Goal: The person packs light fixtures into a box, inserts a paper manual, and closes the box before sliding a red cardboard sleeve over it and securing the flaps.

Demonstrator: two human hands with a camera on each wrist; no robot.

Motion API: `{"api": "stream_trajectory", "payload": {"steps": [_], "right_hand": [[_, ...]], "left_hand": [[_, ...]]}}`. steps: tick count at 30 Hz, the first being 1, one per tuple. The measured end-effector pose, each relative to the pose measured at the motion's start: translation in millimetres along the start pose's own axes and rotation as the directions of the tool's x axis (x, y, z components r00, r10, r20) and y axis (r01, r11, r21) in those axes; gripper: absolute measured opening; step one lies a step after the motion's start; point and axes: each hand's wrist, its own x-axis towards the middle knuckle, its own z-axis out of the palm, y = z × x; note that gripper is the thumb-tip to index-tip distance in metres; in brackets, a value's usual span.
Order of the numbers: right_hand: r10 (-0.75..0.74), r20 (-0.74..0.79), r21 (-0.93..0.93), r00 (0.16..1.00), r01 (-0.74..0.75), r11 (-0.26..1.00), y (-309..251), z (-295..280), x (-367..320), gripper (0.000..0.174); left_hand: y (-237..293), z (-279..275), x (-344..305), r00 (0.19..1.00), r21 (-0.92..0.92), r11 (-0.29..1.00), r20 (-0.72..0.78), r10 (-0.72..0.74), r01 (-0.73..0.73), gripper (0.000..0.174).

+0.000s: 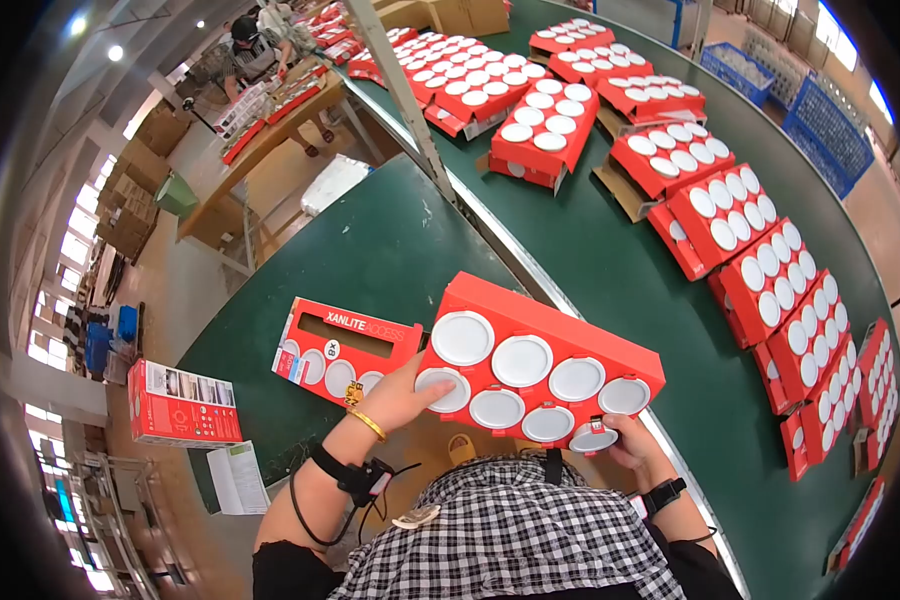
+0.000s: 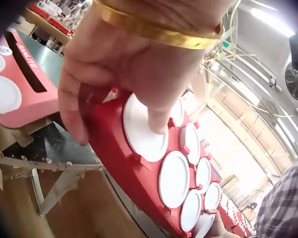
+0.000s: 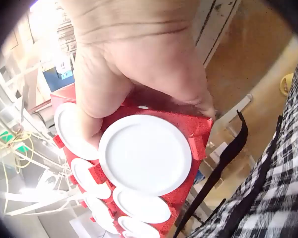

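A red cardboard box (image 1: 505, 345) with white round discs in rows is held tilted over the table's near edge. My left hand (image 1: 395, 398) grips its left end, the thumb pressing flat on a white disc (image 2: 139, 126) and the fingers around the side. At the near right corner, my right hand (image 1: 638, 445) grips the box, its thumb tip at the rim of the corner disc (image 3: 145, 154). That disc sits tilted and raised above the others. The right fingertips are partly hidden. Left of the box, a red printed sleeve (image 1: 355, 345) marked XANLITE lies on the green table (image 1: 390, 235).
An upright red carton (image 1: 183, 403) and a white leaflet (image 1: 238, 478) are at the left table edge. Beyond a metal rail (image 1: 500, 245), a green conveyor (image 1: 610, 290) carries many red boxes of discs. A metal post (image 1: 405, 100) rises at the table's far corner.
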Motion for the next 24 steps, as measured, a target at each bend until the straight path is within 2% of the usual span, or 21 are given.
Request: {"api": "stream_trajectory", "payload": {"steps": [1,5,7,12,14,15,17,21,23,24], "right_hand": [[0.004,-0.007,0.013,1.0,-0.004,1.0,9,-6,2,0.05],[0.086,-0.066,0.087,0.994,-0.08,0.993,30,-16,3,0.049],[0.188,0.009,0.143,0.982,-0.187,0.972,42,-28,9,0.044],[0.173,-0.003,0.17,0.985,-0.17,0.971,59,-36,14,0.042],[0.171,0.006,0.157,0.985,-0.169,0.973,59,-37,14,0.042],[0.141,0.01,0.115,0.99,-0.142,0.983,60,-38,14,0.04],[0.114,0.019,0.07,0.993,-0.115,0.991,59,-34,13,0.038],[0.201,0.075,0.082,0.977,-0.207,0.975,53,-33,7,0.041],[0.241,0.079,0.079,0.967,-0.247,0.966,57,-35,6,0.04],[0.29,0.078,0.082,0.954,-0.296,0.952,59,-36,4,0.04]], "left_hand": [[-4,8,0,0.984,0.063,0.986,-0.077,0.159,-0.155,0.085],[1,15,-6,0.994,0.156,0.987,-0.097,0.045,-0.03,0.079],[4,13,-9,0.997,0.219,0.975,-0.073,-0.008,0.024,0.078],[18,7,-22,0.991,0.368,0.921,-0.07,-0.112,0.13,0.078],[0,9,-36,0.961,0.233,0.971,-0.253,0.109,-0.049,0.076],[-9,9,-41,0.961,0.232,0.972,-0.255,0.106,-0.046,0.076],[-29,13,-50,0.808,0.536,0.824,-0.395,0.437,-0.183,0.076],[-66,35,-50,0.769,0.628,0.771,-0.441,0.463,-0.105,0.067],[-86,37,-43,0.837,0.382,0.922,-0.483,0.257,-0.063,0.049],[-95,36,-43,0.835,0.378,0.924,-0.49,0.253,-0.058,0.049]]}}
